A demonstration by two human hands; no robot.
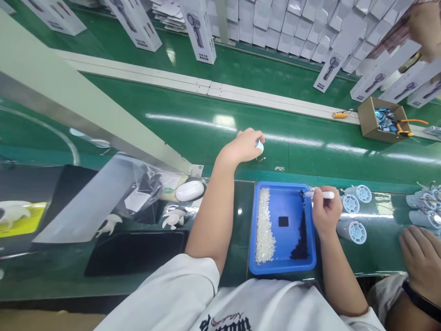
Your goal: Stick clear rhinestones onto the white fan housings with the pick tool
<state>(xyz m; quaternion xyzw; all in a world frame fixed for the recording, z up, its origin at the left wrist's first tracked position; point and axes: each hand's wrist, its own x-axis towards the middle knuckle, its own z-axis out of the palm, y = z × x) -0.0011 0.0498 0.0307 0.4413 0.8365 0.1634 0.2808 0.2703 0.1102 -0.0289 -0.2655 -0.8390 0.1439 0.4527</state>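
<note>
My left hand [243, 146] reaches over the green bench, its fingers closed around a small pale cylindrical part [259, 146] with a thin wire hanging below. My right hand [325, 214] grips a white pen-like tool [325, 195], whose tip points left over the right rim of a blue tray [253, 248]. Inside the tray, small white pieces [264, 230] lie along the left side and small black pieces [302, 241] along the right. Between them rests a black square [283, 221]. Several pale blue cylindrical housings [356, 232] lie just right of my right hand.
A slanted metal post [113, 115] crosses the left side. Near its foot are a white computer mouse [189, 191] and plastic bags [141, 193]. A cardboard box [375, 122] with orange-handled cutters stands at right. A co-worker's hand [422, 259] is at the right edge.
</note>
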